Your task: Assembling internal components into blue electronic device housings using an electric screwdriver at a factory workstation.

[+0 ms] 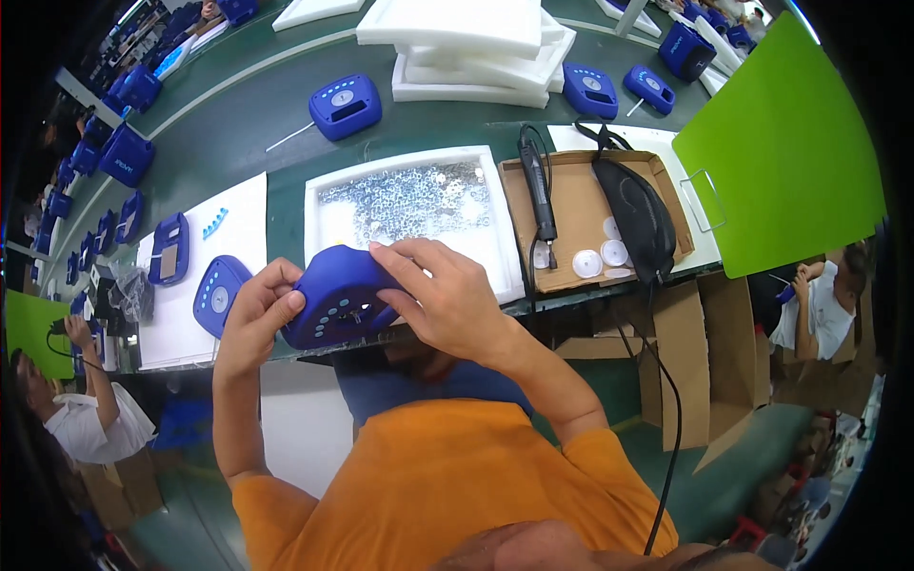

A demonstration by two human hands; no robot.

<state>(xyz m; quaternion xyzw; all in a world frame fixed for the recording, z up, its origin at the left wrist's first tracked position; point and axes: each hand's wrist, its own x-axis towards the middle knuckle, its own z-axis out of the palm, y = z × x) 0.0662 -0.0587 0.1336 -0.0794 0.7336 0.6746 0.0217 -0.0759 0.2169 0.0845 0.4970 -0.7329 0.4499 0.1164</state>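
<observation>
1. Gripping one blue casing (328, 276) between them, both hands meet around it at the near edge of the table (286, 209). It sits ahead of the person, a little left of centre, with a hand at either end and neither clearly nearer.
2. Left hand (252, 314): closed on the casing's left end, thumb on the side toward the person, fingers bent behind the rim.
3. Right hand (446, 290): curved over the right end, fingertips on the top edge, thumb lower down near the opening.
4. The casing is tilted, its row of pale buttons facing the body. Its long axis seems to climb from lower left to upper right, though the tilt makes that uncertain. Whether it touches the table, I cannot tell.
5. Just beyond, a white foam tray (409, 162) holds small metal parts (409, 205); casing and right hand hide some of its near side.
6. Beside the left hand, a second casing (220, 295) lies on a white board (181, 324).
7. To the right, a cardboard box (571, 214) holds a power screwdriver (538, 195), black pouch (636, 214) and white discs (587, 264).
8. Room opens toward the orange shirt (447, 457); a green strip separates board from tray.
</observation>
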